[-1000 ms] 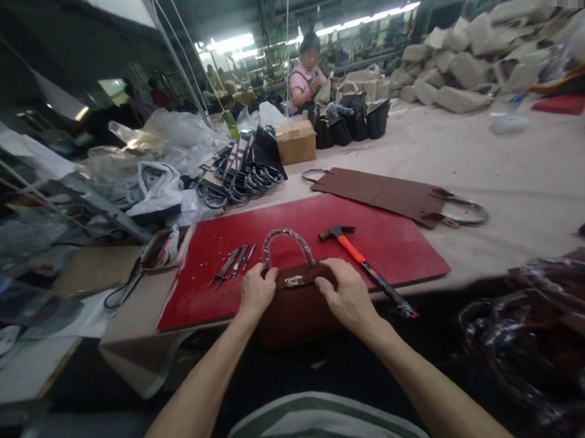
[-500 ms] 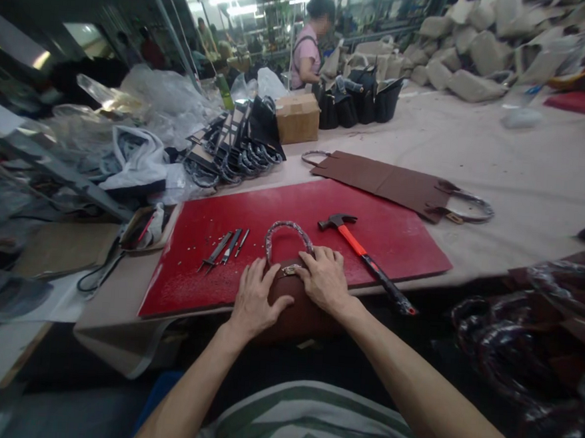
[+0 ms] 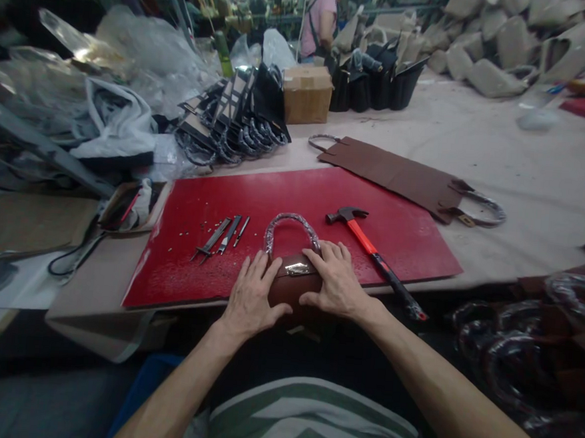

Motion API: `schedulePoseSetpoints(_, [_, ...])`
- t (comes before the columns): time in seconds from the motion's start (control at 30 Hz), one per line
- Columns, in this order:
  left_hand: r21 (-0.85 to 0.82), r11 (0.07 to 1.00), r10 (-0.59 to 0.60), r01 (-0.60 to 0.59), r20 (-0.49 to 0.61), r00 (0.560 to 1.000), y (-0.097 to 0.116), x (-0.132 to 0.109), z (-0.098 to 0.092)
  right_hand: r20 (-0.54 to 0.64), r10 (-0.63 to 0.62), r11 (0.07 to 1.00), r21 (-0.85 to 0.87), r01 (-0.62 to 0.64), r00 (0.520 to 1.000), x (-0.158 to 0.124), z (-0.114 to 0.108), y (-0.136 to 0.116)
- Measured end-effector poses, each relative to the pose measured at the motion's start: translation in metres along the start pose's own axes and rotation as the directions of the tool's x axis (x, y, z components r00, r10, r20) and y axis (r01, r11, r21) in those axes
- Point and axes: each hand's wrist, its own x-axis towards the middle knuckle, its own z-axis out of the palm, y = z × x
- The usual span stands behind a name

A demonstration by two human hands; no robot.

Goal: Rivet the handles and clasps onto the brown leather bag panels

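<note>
A brown leather bag panel (image 3: 292,290) lies at the front edge of the red board (image 3: 197,219) and bends down over it. Its arched handle (image 3: 292,219) is wrapped in clear plastic. A shiny metal clasp plate (image 3: 298,269) sits below the handle. My left hand (image 3: 253,293) rests flat on the panel's left side, fingers stretched and thumb out. On the right side my right hand (image 3: 338,279) lies open, its fingertips by the handle's base. Both hands press on the leather without gripping it.
A claw hammer (image 3: 366,241) lies right of the panel, with several slim metal tools (image 3: 224,235) to its left. Behind are another brown bag piece (image 3: 395,176), a cardboard box (image 3: 307,94) and stacked black bag pieces (image 3: 239,122). A person (image 3: 320,21) stands beyond.
My right thumb and fingers have shifted right, off the clasp, so the metal plate now shows fully. My left hand stays on the panel. The camera view has tilted slightly downward.
</note>
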Motion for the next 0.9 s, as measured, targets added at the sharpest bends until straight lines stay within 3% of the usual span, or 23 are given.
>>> schedulePoseSetpoints(0.47, [-0.105,0.994,0.016,-0.028,-0.113,0.994,-0.009,-0.004,0.011,-0.012,0.096,0.995,0.002,-0.096,0.995,-0.001,0.003,-0.009])
schedulePoseSetpoints(0.6, [-0.064,0.997,-0.044,0.035,-0.135,0.99,-0.016,-0.013,0.007,-0.014,0.114,0.993,-0.033,-0.115,0.993,-0.001,0.001,-0.011])
schedulePoseSetpoints(0.77, [-0.072,0.995,-0.082,0.074,-0.107,0.991,-0.025,-0.021,-0.002,0.012,0.09,0.992,-0.093,-0.088,0.996,0.001,-0.004,-0.015])
schedulePoseSetpoints(0.9, [-0.099,0.987,-0.132,0.125,-0.068,0.989,-0.024,-0.017,-0.006,-0.009,-0.009,0.99,-0.143,0.008,1.0,0.008,-0.007,-0.024])
